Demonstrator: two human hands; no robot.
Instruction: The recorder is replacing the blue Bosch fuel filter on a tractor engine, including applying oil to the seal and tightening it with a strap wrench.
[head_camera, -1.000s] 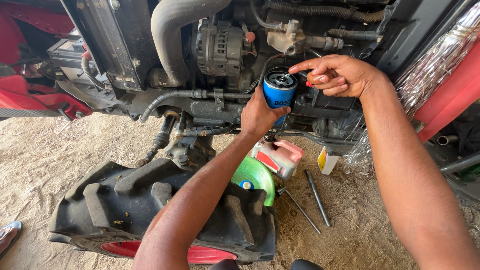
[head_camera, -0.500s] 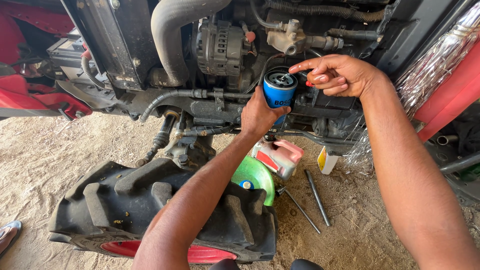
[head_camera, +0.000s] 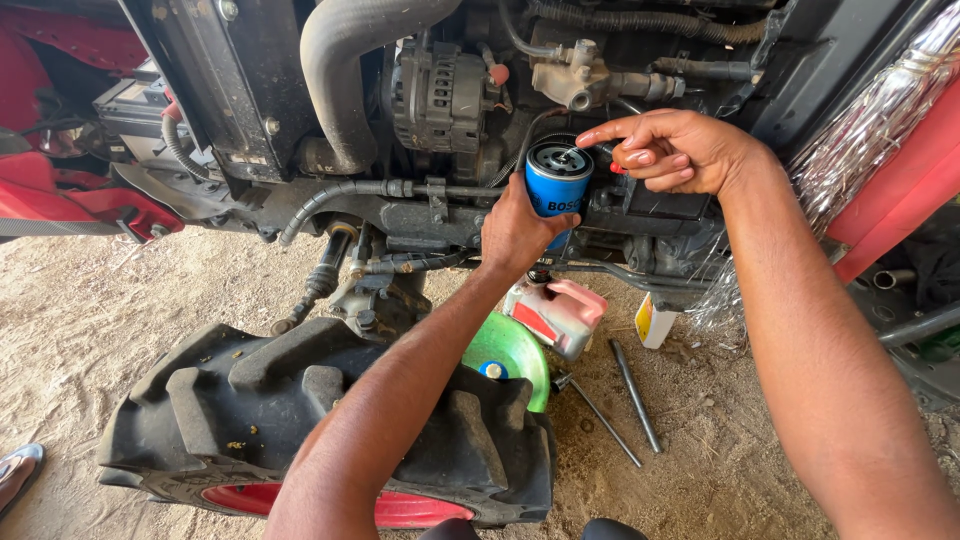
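Your left hand (head_camera: 516, 232) wraps its fingers around the blue oil filter (head_camera: 557, 186), held upright just before the engine (head_camera: 440, 95). Your right hand (head_camera: 680, 150) has its forefinger stretched onto the filter's open top, the others curled. The filter's contents cannot be seen. A grey-and-pink jug (head_camera: 556, 312) lies capped on the sand below.

A single head-worn camera looks down and forward, close over both arms, at the engine (head_camera: 450, 110) and sandy ground (head_camera: 110, 310).

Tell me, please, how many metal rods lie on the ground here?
2: a thick rod by the small carton, and a thinner rod left of it, beside the green disc. More may be hidden.
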